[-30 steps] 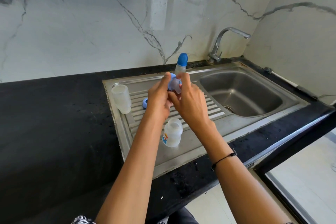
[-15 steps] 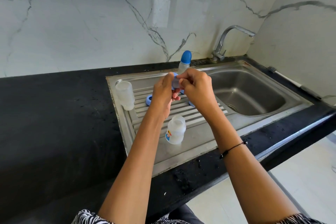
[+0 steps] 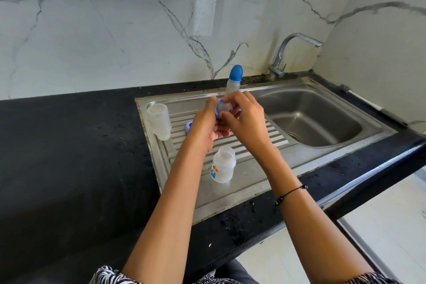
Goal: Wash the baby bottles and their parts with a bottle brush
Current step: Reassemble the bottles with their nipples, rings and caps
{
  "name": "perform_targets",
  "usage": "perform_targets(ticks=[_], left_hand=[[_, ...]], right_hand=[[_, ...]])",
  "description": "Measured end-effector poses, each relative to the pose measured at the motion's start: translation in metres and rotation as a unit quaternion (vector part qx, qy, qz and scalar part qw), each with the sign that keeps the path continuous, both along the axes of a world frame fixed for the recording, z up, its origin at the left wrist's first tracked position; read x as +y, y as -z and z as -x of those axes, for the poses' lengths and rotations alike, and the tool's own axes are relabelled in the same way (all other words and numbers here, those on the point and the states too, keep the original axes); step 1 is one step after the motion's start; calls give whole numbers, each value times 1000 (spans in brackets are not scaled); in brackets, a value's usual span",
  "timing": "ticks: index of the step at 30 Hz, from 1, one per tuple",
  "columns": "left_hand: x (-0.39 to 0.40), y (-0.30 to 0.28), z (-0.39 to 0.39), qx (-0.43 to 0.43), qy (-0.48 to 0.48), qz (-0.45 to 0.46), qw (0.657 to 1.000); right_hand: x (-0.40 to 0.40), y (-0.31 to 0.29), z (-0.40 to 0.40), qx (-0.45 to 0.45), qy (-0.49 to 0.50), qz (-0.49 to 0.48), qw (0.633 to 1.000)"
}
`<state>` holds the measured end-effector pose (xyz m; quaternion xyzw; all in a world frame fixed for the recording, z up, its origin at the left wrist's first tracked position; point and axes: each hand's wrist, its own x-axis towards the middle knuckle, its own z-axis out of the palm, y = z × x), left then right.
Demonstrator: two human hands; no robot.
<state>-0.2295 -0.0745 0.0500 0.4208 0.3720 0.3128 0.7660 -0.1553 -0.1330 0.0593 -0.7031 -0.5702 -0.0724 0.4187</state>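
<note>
Over the ribbed drainboard my left hand grips a blue screw ring, and my right hand pinches the clear teat seated in it. An open clear bottle with a printed label stands on the drainboard below my hands. A second open clear bottle stands at the drainboard's left edge. Another blue ring lies flat beside my left wrist. A capped bottle with a blue cap stands behind my hands. No bottle brush is in view.
The steel sink basin with its drain lies to the right, and the tap stands at its back. Black countertop stretches to the left, and its front edge runs along the floor side. Marble wall rises behind.
My hands stay together over the drainboard. The right-hand fingers have shifted on the ring, and the clear teat now shows inside it.
</note>
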Motion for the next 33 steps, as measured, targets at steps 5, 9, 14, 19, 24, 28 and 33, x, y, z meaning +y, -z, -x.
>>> perform_targets(ticks=[5, 9, 14, 19, 24, 28, 33], left_hand=[[-10, -1, -2, -75, 25, 111, 991], [-11, 0, -6, -17, 28, 60, 998], [-10, 2, 1, 40, 90, -16, 995], [2, 14, 12, 196, 68, -204, 957], [16, 35, 37, 255, 207, -266, 906], [12, 62, 42, 284, 356, -256, 853], [4, 85, 28, 206, 286, -294, 889]], right_hand=[[-2, 9, -1, 47, 21, -99, 994], [-8, 13, -8, 60, 5, -27, 998], [-21, 8, -10, 160, -68, 40, 984], [-26, 24, -14, 216, -22, 7, 976], [-28, 47, -11, 249, -8, 45, 968], [-32, 67, -4, 249, -9, 75, 966], [-35, 82, 4, 239, 4, 67, 969]])
